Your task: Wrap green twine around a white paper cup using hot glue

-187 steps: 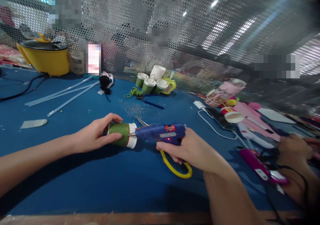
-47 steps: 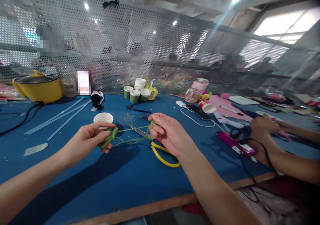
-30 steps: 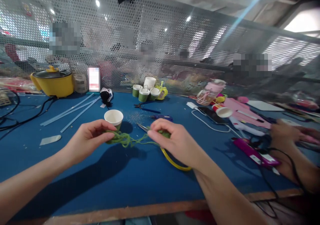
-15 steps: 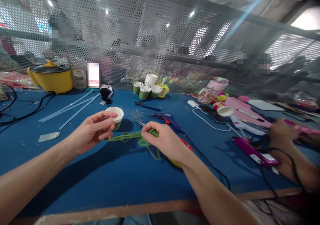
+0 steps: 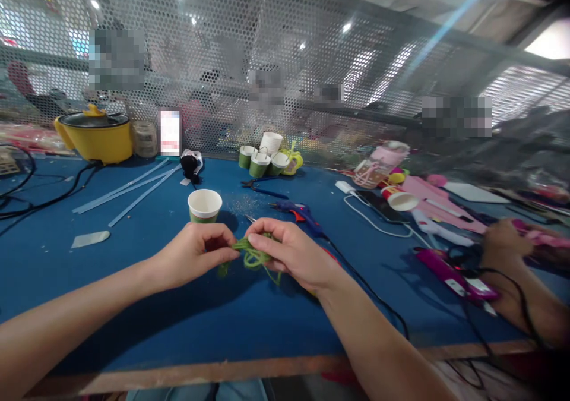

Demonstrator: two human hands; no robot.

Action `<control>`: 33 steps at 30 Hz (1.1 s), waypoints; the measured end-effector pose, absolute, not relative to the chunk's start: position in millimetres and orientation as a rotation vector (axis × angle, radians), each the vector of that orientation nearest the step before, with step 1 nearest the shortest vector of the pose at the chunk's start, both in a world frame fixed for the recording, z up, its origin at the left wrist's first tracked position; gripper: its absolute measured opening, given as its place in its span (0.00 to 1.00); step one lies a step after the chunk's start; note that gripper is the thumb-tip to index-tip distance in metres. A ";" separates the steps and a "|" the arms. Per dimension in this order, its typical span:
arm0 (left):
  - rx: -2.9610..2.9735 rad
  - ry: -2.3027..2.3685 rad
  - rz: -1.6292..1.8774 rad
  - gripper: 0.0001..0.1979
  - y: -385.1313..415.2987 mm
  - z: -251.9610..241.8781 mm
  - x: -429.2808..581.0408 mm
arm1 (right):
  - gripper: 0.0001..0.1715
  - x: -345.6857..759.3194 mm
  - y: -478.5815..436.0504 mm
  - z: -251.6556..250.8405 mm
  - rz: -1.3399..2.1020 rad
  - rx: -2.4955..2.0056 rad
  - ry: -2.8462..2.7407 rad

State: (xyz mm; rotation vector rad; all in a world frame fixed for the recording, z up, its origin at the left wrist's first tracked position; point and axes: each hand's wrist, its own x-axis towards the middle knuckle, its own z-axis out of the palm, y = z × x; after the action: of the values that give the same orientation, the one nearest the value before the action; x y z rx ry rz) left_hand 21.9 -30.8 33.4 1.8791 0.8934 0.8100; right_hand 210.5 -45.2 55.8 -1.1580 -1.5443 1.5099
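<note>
Both hands meet over the blue table (image 5: 146,306) on a bundle of green string (image 5: 250,257). My left hand (image 5: 196,259) pinches one end of it between thumb and fingers. My right hand (image 5: 287,253) is closed round the other end, with loose strands hanging below. Just behind my left hand a paper cup (image 5: 204,205) wrapped in green stands upright with its white mouth up. A blue glue gun (image 5: 299,213) lies on the table behind my right hand, its black cable running to the right.
Several green-wrapped cups (image 5: 262,158) stand at the back by the mesh wall. A yellow pot (image 5: 95,137) sits far left, with clear glue sticks (image 5: 129,190) lying near it. Another person's hand (image 5: 505,246) works at the right among pink items, a phone (image 5: 378,202) and cables.
My hands have come together, gathering the stretched green string into a bunch. The cup now stands free behind my left hand. Earlier the glue gun was in my right hand against the cup.
</note>
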 end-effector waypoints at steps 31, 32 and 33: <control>0.721 0.480 1.343 0.21 -4.5 64.2 -25.8 | 0.18 270.9 -18.3 79.6 0.873 -1.018 -0.883; 0.717 0.442 1.340 0.24 -5.7 67.5 -27.1 | 0.18 270.5 -18.1 79.1 0.878 -1.024 -0.891; 0.715 0.416 1.343 0.25 -6.9 70.4 -28.4 | 0.18 270.1 -18.1 78.6 0.878 -1.032 -0.904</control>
State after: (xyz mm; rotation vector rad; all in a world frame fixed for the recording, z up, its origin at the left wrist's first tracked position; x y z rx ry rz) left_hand -28.4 -6.9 70.4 0.7145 0.4161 1.3427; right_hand 270.1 -18.1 78.6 -1.0320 -0.9040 0.8779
